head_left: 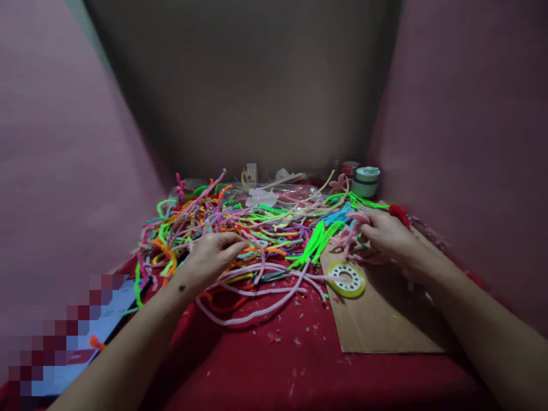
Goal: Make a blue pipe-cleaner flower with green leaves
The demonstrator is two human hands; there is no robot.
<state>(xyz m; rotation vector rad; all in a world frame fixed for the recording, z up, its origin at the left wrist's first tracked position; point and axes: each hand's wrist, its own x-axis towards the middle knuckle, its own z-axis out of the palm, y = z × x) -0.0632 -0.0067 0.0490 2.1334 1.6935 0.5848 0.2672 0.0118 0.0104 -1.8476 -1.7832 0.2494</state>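
Note:
My left hand (217, 251) is over the front of a big tangle of colourful pipe cleaners (274, 220). Its thumb and fingers are pressed together; whatever may be between them is too small to make out. To the right, my right hand (387, 233) pinches a pink pipe-cleaner piece with looped petals (349, 237), above a sheet of cardboard (377, 328). A bundle of neon green pipe cleaners (319, 242) lies left of that hand. Long pale pink pipe cleaners (261, 311) curve across the red cloth in front, beside orange-handled scissors (226, 302), partly covered.
A yellow-rimmed tape roll (346, 279) rests on the cardboard's left edge. Behind stand a mint-lidded jar (365, 181) and a clear plastic bag (291, 194). Papers (98, 325) lie at left. Small scraps dot the red cloth (274, 377). Walls close in on both sides.

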